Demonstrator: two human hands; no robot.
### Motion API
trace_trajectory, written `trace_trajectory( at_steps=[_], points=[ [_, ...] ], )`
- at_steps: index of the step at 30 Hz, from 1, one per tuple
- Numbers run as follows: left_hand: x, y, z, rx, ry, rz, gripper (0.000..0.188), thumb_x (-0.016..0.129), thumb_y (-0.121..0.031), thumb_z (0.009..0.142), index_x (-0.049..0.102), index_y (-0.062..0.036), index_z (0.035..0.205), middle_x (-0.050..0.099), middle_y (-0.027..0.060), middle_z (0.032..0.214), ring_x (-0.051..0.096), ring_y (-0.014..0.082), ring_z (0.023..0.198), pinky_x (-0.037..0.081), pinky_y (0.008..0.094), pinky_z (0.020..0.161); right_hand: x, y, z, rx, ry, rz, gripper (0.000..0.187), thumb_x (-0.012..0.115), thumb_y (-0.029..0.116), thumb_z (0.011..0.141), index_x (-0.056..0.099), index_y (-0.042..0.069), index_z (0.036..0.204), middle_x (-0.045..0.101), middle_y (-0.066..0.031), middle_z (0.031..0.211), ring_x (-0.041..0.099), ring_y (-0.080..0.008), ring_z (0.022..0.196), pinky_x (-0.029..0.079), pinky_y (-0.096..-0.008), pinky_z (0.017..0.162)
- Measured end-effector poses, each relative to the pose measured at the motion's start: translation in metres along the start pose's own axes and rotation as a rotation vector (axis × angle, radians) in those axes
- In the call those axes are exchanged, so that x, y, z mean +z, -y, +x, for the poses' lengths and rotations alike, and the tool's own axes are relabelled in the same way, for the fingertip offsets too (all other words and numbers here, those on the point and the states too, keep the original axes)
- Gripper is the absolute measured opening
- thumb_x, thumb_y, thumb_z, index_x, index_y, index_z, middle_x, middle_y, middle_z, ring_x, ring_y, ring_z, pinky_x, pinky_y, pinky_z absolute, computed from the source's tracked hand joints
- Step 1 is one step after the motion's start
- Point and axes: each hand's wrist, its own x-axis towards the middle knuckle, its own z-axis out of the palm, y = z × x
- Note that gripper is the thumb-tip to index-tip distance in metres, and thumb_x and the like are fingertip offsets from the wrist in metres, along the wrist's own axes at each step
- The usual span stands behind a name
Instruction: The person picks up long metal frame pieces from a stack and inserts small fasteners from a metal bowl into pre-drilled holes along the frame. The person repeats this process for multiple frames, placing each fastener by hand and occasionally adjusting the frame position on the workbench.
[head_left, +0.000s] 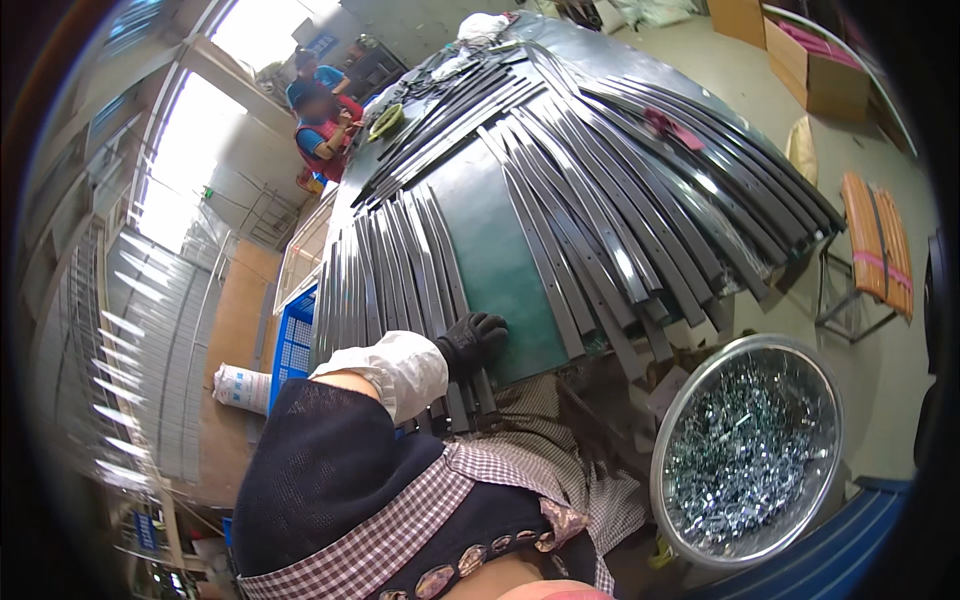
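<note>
While the black-gloved left hand rests over the near ends of the dark strips, I treat it as the centre of a clock face. Its fingers are loosely curled, though I cannot tell whether they have hold of a strip; the right hand is out of my sight, its state unknown. These strips stretch away toward eleven o'clock on the green table, and a second spread of strips fans out toward two.

The step in hand looks like handling a strip at the left group's edge; the next move calls, I judge, for a sure hold without dragging its neighbours. Overlapping ends crowd that second spread. At four, a metal bowl of small shiny pieces hems in the near right; a blue crate stands at nine. Toward eleven are two co-workers, near a green basket.
</note>
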Motion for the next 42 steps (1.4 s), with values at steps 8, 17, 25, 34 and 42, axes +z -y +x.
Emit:
trace_trajectory(
  at_steps=[8,17,25,34,42],
  points=[
    [-0.008,-0.010,-0.007,0.004,0.059,-0.008,0.029,0.069,-0.021,0.076,0.060,-0.0132,0.102,0.060,0.0090,0.109,0.057,0.0340,0.105,0.048,0.0456,0.089,-0.009,-0.026,0.016,-0.085,-0.049,-0.020,0.044,0.052,0.036,0.101,0.063,-0.007,0.105,0.065,-0.0249,0.105,0.060,-0.0409,0.095,0.048,-0.0436,0.085],
    [-0.018,-0.020,-0.009,-0.270,0.008,-0.201,0.039,0.067,-0.027,0.085,0.059,-0.0090,0.119,0.054,0.0167,0.130,0.051,0.0400,0.120,0.043,0.0495,0.102,-0.047,-0.047,0.031,-0.134,-0.162,-0.035,0.044,0.052,0.035,0.101,0.063,-0.007,0.106,0.065,-0.0241,0.106,0.060,-0.0399,0.096,0.048,-0.0429,0.087],
    [-0.012,-0.009,-0.022,-0.406,0.001,-0.220,0.056,0.062,-0.033,0.090,0.050,-0.0073,0.138,0.045,0.0189,0.146,0.039,0.0411,0.137,0.033,0.0501,0.113,-0.097,-0.043,0.064,-0.128,-0.247,-0.040,0.043,0.051,0.035,0.101,0.063,-0.007,0.108,0.065,-0.0235,0.106,0.060,-0.0390,0.097,0.048,-0.0422,0.088],
    [-0.017,-0.010,-0.040,-0.391,-0.010,-0.265,0.058,0.059,-0.029,0.091,0.047,-0.0062,0.144,0.042,0.0177,0.150,0.036,0.0381,0.141,0.028,0.0481,0.118,-0.122,-0.061,0.039,-0.085,-0.323,-0.020,0.043,0.051,0.035,0.102,0.063,-0.006,0.109,0.066,-0.0228,0.108,0.060,-0.0380,0.098,0.048,-0.0415,0.089],
    [0.000,0.002,-0.049,-0.305,-0.070,-0.250,0.059,0.056,-0.034,0.093,0.046,-0.0029,0.142,0.042,0.0206,0.148,0.036,0.0392,0.140,0.029,0.0485,0.116,-0.217,-0.137,-0.031,-0.239,-0.543,0.086,0.043,0.050,0.034,0.102,0.062,-0.006,0.110,0.066,-0.0221,0.108,0.060,-0.0371,0.099,0.048,-0.0409,0.090]
  ],
)
